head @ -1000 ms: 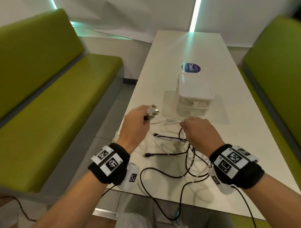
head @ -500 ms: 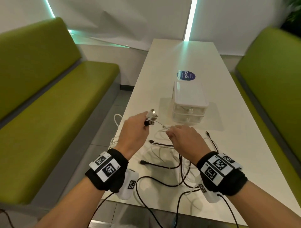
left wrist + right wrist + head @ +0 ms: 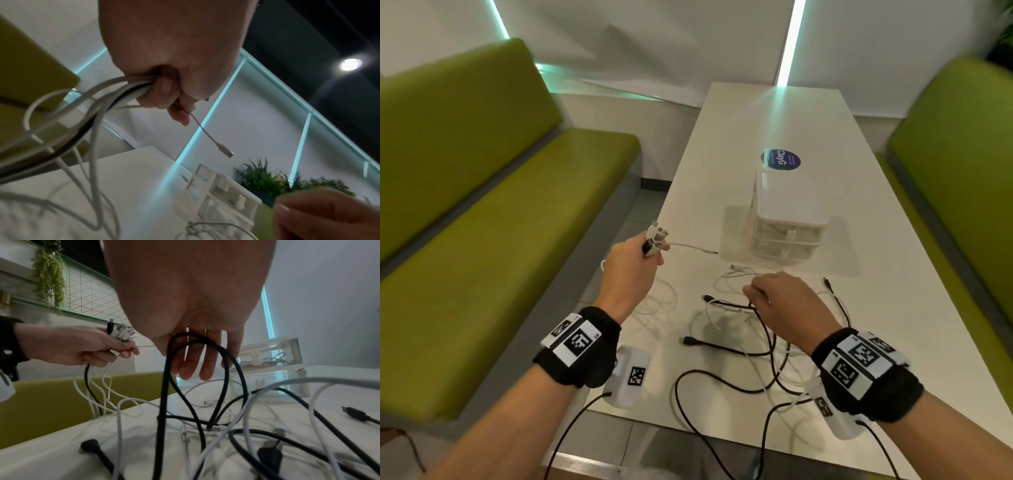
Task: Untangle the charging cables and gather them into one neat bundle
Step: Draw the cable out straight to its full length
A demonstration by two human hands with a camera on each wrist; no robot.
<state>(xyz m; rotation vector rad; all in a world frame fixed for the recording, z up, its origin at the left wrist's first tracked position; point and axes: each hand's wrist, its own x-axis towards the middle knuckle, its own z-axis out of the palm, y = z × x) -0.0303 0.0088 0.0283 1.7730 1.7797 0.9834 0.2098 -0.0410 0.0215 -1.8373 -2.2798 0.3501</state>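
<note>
A tangle of black and white charging cables (image 3: 750, 346) lies on the near end of the white table (image 3: 774, 113). My left hand (image 3: 654, 251) is raised over the table's left edge and grips a bunch of plug ends (image 3: 656, 236), with their cords hanging below the fist (image 3: 131, 91). One thin white cable end (image 3: 698, 249) sticks out to the right, its plug (image 3: 225, 151) hanging free. My right hand (image 3: 756, 294) hovers low over the tangle with its fingers (image 3: 205, 368) straight and pointing down. Two black cable loops (image 3: 227, 363) rise against its palm.
A white two-drawer box (image 3: 787, 209) stands just behind the tangle, with a blue round sticker (image 3: 780, 160) beyond it. Green benches (image 3: 482, 212) (image 3: 962, 154) run along both sides of the table. Loose black plugs (image 3: 690, 341) (image 3: 827, 282) lie at the tangle's edges.
My right hand has let go of the thin white cable and dropped down to the tangle. My left hand has stayed raised with the plug bunch, and the white end now hangs free.
</note>
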